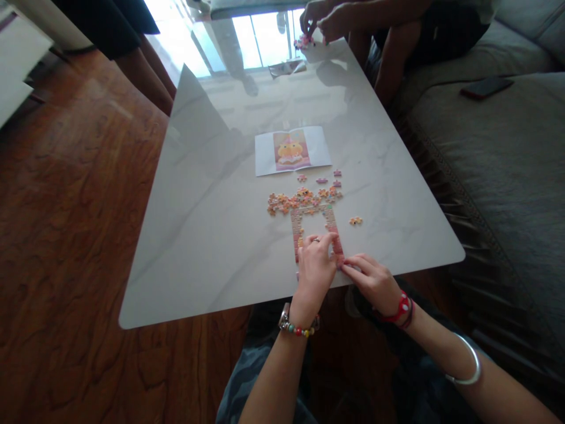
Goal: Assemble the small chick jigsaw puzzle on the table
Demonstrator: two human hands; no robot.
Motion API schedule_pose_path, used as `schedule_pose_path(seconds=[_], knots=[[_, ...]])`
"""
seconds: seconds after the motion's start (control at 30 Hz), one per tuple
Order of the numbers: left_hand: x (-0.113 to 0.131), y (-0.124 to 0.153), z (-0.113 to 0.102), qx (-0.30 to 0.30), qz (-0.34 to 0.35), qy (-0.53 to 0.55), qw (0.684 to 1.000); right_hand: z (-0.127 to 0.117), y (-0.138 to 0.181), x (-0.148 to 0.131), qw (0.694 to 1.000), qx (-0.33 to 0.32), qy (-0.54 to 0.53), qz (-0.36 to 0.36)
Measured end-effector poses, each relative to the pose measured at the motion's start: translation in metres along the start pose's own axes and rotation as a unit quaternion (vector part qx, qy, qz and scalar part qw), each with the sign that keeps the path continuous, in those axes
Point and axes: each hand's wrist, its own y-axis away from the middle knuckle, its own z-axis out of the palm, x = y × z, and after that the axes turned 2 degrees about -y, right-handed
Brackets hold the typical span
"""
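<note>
A partly built jigsaw puzzle (295, 235) lies near the table's front edge, its border joined around a bare middle. My left hand (315, 265) rests over its lower part, fingers bent together at the right side of the border; what they hold, if anything, is hidden. At the lower right corner my right hand (373, 280) has its fingertips closed on a small pink puzzle piece (339, 261). Loose puzzle pieces (282, 204) are heaped along the top of the border. Beyond them a folded reference sheet (265, 154) shows a yellow cartoon figure.
One yellow piece (355, 221) lies right of the puzzle on the white marbled table (198, 235). At the far end another person's hands (329, 20) handle pink pieces (304, 41). Someone stands at the left. A phone (485, 87) lies on the sofa (498, 147) at right.
</note>
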Motion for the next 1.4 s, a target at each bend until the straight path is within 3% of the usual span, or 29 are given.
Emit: schedule_pose_path(seconds=[0.23, 0.43, 0.53, 0.97, 1.13, 1.2, 1.3, 1.4], knots=[[0.0, -0.001, -0.003, -0.024, -0.008, -0.006, 1.0, 0.0, -0.001, 0.006, 0.998, -0.008, 0.022, -0.053], [0.002, 0.002, -0.005, -0.042, 0.002, -0.042, 0.998, -0.003, -0.003, -0.005, 0.996, -0.056, 0.063, -0.013], [0.003, 0.004, -0.003, -0.028, 0.012, -0.068, 0.997, -0.007, -0.004, -0.008, 0.998, -0.042, 0.053, 0.008], [0.0, 0.004, -0.001, -0.024, 0.036, -0.023, 0.999, -0.008, -0.008, 0.007, 0.999, -0.037, 0.014, -0.021], [-0.02, 0.0, -0.027, -0.013, 0.05, 0.134, 0.99, -0.011, -0.014, 0.009, 0.998, 0.032, -0.044, 0.006], [-0.037, 0.004, -0.046, 0.01, 0.014, 0.172, 0.985, -0.01, -0.017, 0.0, 0.996, 0.059, -0.068, 0.011], [-0.061, 0.015, -0.069, 0.029, -0.044, 0.143, 0.988, -0.001, -0.024, -0.023, 0.997, 0.042, -0.07, -0.013], [-0.073, 0.025, -0.076, -0.014, -0.057, 0.099, 0.993, 0.014, -0.031, -0.047, 1.0, 0.002, -0.023, -0.013]])
